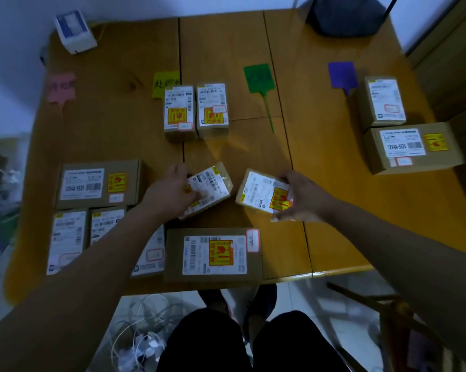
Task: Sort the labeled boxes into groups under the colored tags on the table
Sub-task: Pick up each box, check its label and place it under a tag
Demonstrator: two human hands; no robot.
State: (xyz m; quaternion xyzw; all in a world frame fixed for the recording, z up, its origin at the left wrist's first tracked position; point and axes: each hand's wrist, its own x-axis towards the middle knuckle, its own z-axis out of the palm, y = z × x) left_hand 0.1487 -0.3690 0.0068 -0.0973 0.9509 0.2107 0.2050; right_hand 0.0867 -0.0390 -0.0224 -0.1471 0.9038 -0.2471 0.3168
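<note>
Head view: near the middle of the tabletop [113,135], the left hand [172,190] curls round the left box [214,182] and the right hand [303,197] pinches the right box [258,189], the two apart. Two boxes [179,111] stand under the yellow tag [163,81], two others [385,103] beside the purple tag [342,75].

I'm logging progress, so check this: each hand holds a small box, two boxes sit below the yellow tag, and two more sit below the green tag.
Wrong in one respect: the head view shows nothing below the green tag; those two boxes sit by the purple tag. The left hand and right hand do each hold a box, and two sit below the yellow tag.
</note>
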